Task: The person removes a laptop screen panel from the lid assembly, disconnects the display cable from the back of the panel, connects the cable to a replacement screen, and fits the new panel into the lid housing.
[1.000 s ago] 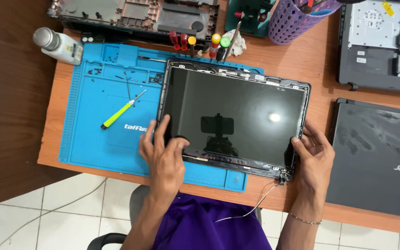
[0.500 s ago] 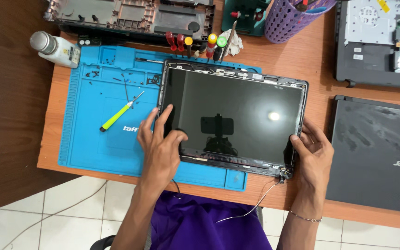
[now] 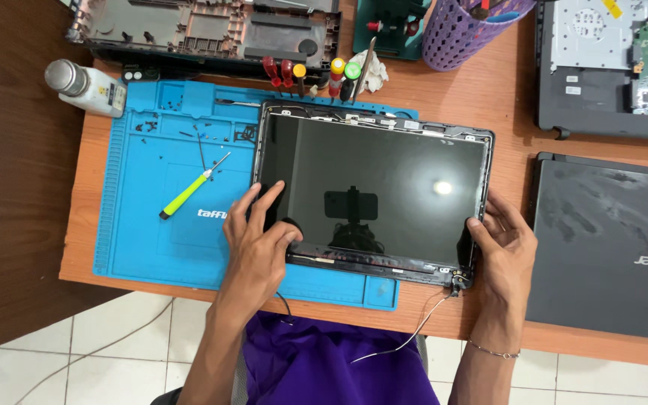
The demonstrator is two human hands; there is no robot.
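A laptop screen panel point(image 3: 384, 180) in its dark lid frame lies flat, partly on the blue work mat point(image 3: 151, 247) and partly on the wooden desk. My left hand point(image 3: 258, 240) rests on the panel's near left corner, fingers spread on the glass and frame. At the near right corner my right hand point(image 3: 505, 244) grips the frame's edge, thumb on the bezel. Thin cables point(image 3: 421, 326) trail from the hinge corner over the desk's front edge.
A green-handled screwdriver point(image 3: 193, 187) and loose screws lie on the mat. A white bottle point(image 3: 84, 86) stands at the left. A stripped laptop base point(image 3: 204, 30), upright screwdrivers point(image 3: 316, 75), a purple basket point(image 3: 466, 30), an opened laptop point(image 3: 613, 67) and a closed black laptop point(image 3: 609, 240) surround the panel.
My left hand has shifted slightly along the panel's left corner, its fingers reaching further up the edge. The right hand stays on the right corner.
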